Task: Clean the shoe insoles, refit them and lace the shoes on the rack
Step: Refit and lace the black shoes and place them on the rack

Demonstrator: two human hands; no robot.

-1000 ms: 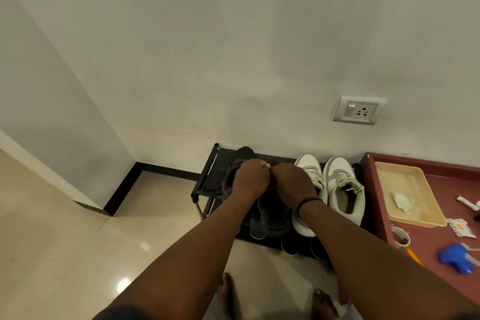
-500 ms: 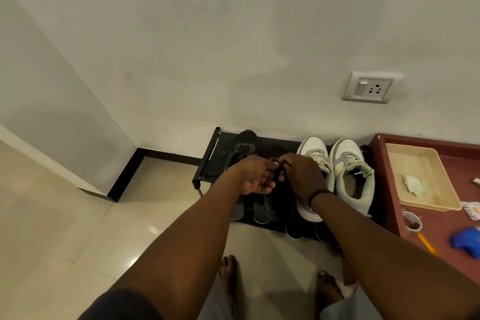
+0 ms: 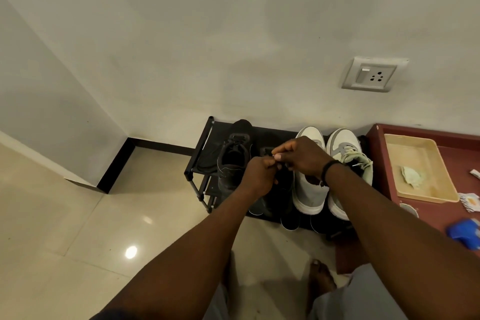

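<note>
A black shoe rack (image 3: 201,149) stands against the wall with a black pair on its left and a white-and-grey pair on its right. The left black shoe (image 3: 233,156) lies in plain sight, mouth gaping. The second black shoe (image 3: 279,189) sits mostly under my hands. My left hand (image 3: 259,176) and my right hand (image 3: 298,154) meet above it, fingers curled, pinching its dark lace between the fingertips. The two white sneakers (image 3: 310,189) (image 3: 348,153) stand side by side, laced.
A dark red table (image 3: 426,218) stands right of the rack, carrying a cream tray (image 3: 420,163) with a crumpled cloth (image 3: 411,175), a blue spray bottle (image 3: 465,232) and a small cup. A wall socket (image 3: 371,74) is above. More shoes fill the lower shelf. Glossy tile floor lies left.
Both hands have shifted slightly right and apart from fist-to-fist, now pinching the lace at their fingertips. The camera has tilted and drawn back, showing my bare feet.
</note>
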